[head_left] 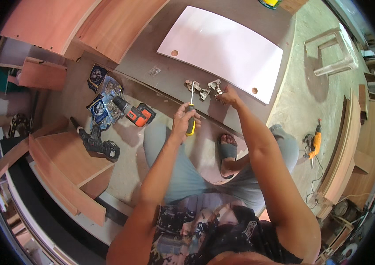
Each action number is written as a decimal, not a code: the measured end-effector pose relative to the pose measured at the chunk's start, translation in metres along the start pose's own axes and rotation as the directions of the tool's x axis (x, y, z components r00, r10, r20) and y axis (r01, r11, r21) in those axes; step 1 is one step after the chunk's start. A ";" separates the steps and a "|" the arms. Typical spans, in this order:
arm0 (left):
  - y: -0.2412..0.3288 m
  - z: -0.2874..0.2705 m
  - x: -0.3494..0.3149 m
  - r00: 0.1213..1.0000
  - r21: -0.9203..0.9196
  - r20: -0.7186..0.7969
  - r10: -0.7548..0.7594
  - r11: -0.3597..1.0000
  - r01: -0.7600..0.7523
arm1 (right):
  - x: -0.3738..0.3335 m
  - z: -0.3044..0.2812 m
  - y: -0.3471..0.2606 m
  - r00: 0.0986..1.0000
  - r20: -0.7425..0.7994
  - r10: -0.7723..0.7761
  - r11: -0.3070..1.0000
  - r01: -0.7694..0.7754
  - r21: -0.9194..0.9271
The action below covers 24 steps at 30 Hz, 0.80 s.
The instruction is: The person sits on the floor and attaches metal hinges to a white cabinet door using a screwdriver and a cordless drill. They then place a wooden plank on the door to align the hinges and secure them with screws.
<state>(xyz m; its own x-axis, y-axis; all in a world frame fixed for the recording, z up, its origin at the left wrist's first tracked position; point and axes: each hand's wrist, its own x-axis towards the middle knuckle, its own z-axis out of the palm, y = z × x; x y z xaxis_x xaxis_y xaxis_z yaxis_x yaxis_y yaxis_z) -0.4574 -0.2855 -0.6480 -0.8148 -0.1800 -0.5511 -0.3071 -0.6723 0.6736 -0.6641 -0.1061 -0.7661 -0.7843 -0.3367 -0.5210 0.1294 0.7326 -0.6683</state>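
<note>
My left hand is closed around the yellow-and-black handle of a screwdriver, its metal shaft pointing away from me. The shaft's tip overlaps a metal cabinet hinge on the brown board; whether they touch I cannot tell. Beside that one lies another hinge. To the right, my right hand pinches a cabinet hinge between its fingertips, just above the board. A white panel lies beyond my hands, with a round hole near each of its two near corners.
A small clear bag of screws sits left on the brown board. On the floor at left are an orange-and-black drill, a black drill and blue packets. At right are a yellow power tool and a stool.
</note>
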 end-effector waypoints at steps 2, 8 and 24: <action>0.003 0.005 -0.013 0.997 0.044 0.081 -0.015 0.999 0.011 | -0.007 -0.017 -0.008 0.977 0.201 0.073 0.890 -0.155 0.429; 0.070 0.049 -0.092 0.947 0.233 0.321 0.000 0.969 -0.079 | -0.082 -0.078 -0.145 0.983 -0.015 -0.184 0.517 0.110 0.849; 0.065 0.072 -0.118 0.977 0.377 0.213 0.026 0.920 -0.107 | -0.118 -0.063 -0.153 0.859 -0.112 -0.499 0.026 0.144 0.989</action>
<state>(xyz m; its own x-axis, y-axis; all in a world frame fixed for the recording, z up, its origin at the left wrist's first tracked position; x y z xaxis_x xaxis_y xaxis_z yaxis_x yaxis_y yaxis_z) -0.4168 -0.2564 -0.5036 -0.9085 -0.0404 -0.4160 -0.3811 -0.3286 0.8642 -0.6298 -0.1418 -0.5689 -0.8064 -0.5888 -0.0549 0.4907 -0.6145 -0.6178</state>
